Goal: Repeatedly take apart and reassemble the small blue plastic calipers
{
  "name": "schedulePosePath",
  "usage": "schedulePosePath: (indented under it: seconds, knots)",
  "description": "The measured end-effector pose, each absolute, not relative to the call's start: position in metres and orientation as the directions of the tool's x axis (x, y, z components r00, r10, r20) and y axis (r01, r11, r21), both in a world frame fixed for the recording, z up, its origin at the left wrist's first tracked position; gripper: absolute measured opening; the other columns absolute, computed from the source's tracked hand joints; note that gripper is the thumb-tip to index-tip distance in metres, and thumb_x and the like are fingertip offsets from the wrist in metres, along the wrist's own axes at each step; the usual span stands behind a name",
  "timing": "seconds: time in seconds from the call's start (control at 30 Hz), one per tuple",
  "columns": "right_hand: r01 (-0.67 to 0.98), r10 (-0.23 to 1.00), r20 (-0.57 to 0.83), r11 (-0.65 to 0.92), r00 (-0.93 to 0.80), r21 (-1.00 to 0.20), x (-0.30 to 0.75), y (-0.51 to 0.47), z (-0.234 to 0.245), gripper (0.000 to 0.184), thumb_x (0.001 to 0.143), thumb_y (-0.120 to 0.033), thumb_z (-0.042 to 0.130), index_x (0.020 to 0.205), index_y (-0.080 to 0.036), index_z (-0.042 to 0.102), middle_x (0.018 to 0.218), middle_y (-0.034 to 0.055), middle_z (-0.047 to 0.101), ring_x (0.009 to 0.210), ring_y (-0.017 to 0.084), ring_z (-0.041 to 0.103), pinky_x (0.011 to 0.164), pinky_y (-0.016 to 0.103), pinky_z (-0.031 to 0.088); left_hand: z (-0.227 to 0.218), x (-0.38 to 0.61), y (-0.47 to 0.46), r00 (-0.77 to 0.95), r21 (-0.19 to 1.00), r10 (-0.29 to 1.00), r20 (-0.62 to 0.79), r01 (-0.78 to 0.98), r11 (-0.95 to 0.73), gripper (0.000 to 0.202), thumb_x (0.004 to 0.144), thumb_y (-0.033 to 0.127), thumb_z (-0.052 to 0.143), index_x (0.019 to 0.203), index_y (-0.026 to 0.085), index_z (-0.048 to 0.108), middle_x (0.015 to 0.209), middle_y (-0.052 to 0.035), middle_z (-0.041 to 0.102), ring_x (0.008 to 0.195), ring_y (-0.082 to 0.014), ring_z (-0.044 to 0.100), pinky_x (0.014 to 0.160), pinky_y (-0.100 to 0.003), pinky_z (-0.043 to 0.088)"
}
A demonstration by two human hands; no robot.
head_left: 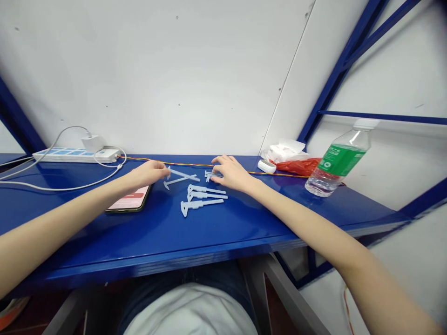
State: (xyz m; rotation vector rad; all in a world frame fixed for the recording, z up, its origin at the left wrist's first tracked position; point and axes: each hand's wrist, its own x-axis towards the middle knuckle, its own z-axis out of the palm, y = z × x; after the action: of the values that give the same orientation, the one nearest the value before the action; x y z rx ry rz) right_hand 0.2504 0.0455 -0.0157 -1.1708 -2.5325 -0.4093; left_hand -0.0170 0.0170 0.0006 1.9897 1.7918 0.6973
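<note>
My left hand is closed, its fingertips pinching the jaw end of a pale plastic vernier caliper. The beam of that caliper slants right, across a second piece of the same pale plastic. Over a small group of calipers, my right hand is curved with thumb and fingers apart; its palm side is hidden. Nearer the front, several more calipers lie on the blue table, jaws to the left, among them a front caliper and one behind it.
A phone with a lit screen lies below my left wrist. A power strip with a white cable is at the back left. A water bottle, red bag, tissue pack and small white device stand right. Twisted wires run along the back.
</note>
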Motion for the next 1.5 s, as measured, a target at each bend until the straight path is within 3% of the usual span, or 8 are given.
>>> schedulePosePath:
  seconds: [0.1, 0.23, 0.57, 0.77, 0.87, 1.07, 1.4, 1.5]
  knots:
    - [0.768, 0.707, 0.366, 0.640, -0.605, 0.034, 0.248, 0.042, -0.016, 0.022, 0.084, -0.036, 0.061, 0.091, -0.017, 0.069, 0.119, 0.0127, 0.059, 0.112, 0.027, 0.052, 0.095, 0.045, 0.039, -0.002, -0.024, 0.021, 0.125, 0.316, 0.989, 0.072, 0.938, -0.142, 0.032, 0.074, 0.049, 0.046, 0.068, 0.020, 0.058, 0.077, -0.0062, 0.066, 0.076, -0.0244, 0.060, 0.066, -0.033, 0.041]
    - [0.658, 0.633, 0.368, 0.750, -0.681, -0.072, 0.236, 0.029, -0.016, 0.023, 0.084, -0.041, 0.061, 0.091, -0.020, 0.069, 0.120, 0.0095, 0.059, 0.112, 0.025, 0.052, 0.096, 0.045, 0.040, -0.009, -0.022, 0.020, 0.305, 0.059, 0.914, 0.269, 0.942, -0.331, 0.026, 0.079, 0.041, 0.041, 0.074, 0.020, 0.056, 0.089, -0.0098, 0.067, 0.089, -0.0267, 0.059, 0.075, -0.035, 0.043]
    - [0.692, 0.672, 0.327, 0.719, -0.665, -0.071, 0.225, 0.033, -0.022, 0.008, 0.080, -0.024, 0.062, 0.078, -0.018, 0.067, 0.117, 0.0109, 0.062, 0.107, 0.027, 0.055, 0.092, 0.046, 0.041, -0.014, 0.006, -0.008, 0.551, -0.104, 0.785, 0.282, 0.831, -0.546, 0.027, 0.087, 0.030, 0.036, 0.085, 0.018, 0.060, 0.091, -0.0090, 0.062, 0.091, -0.0251, 0.055, 0.081, -0.037, 0.044]
    - [0.605, 0.504, 0.532, 0.796, -0.681, 0.020, 0.222, 0.025, -0.018, 0.008, 0.075, -0.021, 0.064, 0.082, -0.017, 0.061, 0.118, 0.0112, 0.062, 0.113, 0.025, 0.053, 0.096, 0.042, 0.038, -0.014, 0.012, -0.012, 0.595, -0.160, 0.731, 0.335, 0.800, -0.578, 0.034, 0.090, 0.035, 0.033, 0.090, 0.015, 0.060, 0.096, -0.0121, 0.060, 0.093, -0.0264, 0.054, 0.089, -0.041, 0.042]
    - [0.555, 0.383, 0.602, 0.823, -0.701, 0.123, 0.220, 0.019, -0.016, 0.008, 0.075, -0.021, 0.061, 0.082, -0.018, 0.059, 0.119, 0.0119, 0.062, 0.113, 0.025, 0.053, 0.096, 0.042, 0.037, -0.009, 0.016, -0.016, 0.574, -0.073, 0.728, 0.374, 0.801, -0.594, 0.033, 0.090, 0.036, 0.031, 0.084, 0.016, 0.058, 0.092, -0.0107, 0.061, 0.092, -0.0251, 0.054, 0.087, -0.039, 0.041]
    - [0.537, 0.271, 0.658, 0.809, -0.702, 0.239, 0.220, 0.020, -0.017, 0.006, 0.078, -0.022, 0.054, 0.083, -0.020, 0.058, 0.118, 0.0116, 0.063, 0.111, 0.025, 0.054, 0.094, 0.042, 0.036, 0.000, 0.023, -0.021, 0.348, 0.400, 0.895, 0.280, 0.805, -0.438, 0.030, 0.084, 0.043, 0.038, 0.070, 0.020, 0.050, 0.066, -0.0003, 0.056, 0.062, -0.0158, 0.049, 0.058, -0.028, 0.038]
    - [0.605, 0.454, 0.565, 0.789, -0.689, 0.104, 0.256, 0.050, -0.012, 0.008, 0.076, -0.021, 0.062, 0.083, -0.020, 0.058, 0.118, 0.0082, 0.062, 0.111, 0.023, 0.055, 0.096, 0.041, 0.036, 0.003, -0.017, 0.010, 0.207, 0.520, 0.958, 0.200, 0.806, -0.283, 0.035, 0.075, 0.052, 0.043, 0.067, 0.020, 0.053, 0.058, 0.0018, 0.054, 0.056, -0.0144, 0.048, 0.054, -0.026, 0.033]
    - [0.634, 0.535, 0.491, 0.772, -0.687, 0.046, 0.261, 0.051, -0.013, 0.009, 0.077, -0.023, 0.063, 0.084, -0.018, 0.060, 0.118, 0.0090, 0.061, 0.113, 0.023, 0.053, 0.098, 0.041, 0.037, 0.002, -0.026, 0.017, 0.203, 0.413, 0.965, 0.164, 0.875, -0.254, 0.035, 0.074, 0.052, 0.043, 0.066, 0.020, 0.056, 0.066, -0.0024, 0.062, 0.065, -0.0187, 0.056, 0.059, -0.028, 0.038]
